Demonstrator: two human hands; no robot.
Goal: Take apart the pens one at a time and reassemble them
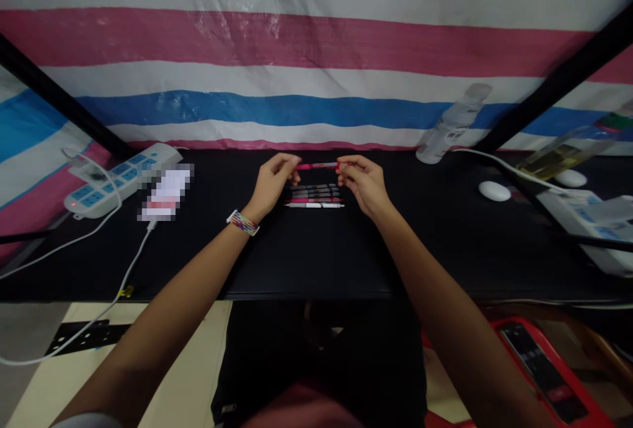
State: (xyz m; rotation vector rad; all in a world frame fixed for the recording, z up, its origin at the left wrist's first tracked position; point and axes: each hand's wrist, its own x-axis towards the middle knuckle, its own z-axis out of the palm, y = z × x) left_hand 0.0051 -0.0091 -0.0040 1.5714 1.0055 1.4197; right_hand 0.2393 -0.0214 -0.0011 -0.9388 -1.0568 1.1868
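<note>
A red pen (319, 165) is held level between my two hands, just beyond a row of pens. My left hand (275, 181) pinches its left end, and my right hand (363, 181) grips its right end. Nearer to me, several dark pens (312, 190) lie side by side on the black table (316, 256). A red pen (314, 200) lies among them, and a white pen (315, 205) forms the nearest edge of the row. A woven band circles my left wrist.
On the left are a white power strip (123, 181) and a blurred-out phone (168, 192) on a cable. A clear bottle (452, 124), a white rounded object (494, 191), a bottle of yellowish liquid (568, 148) and another power strip (588, 223) stand or lie right. Striped sheeting hangs behind.
</note>
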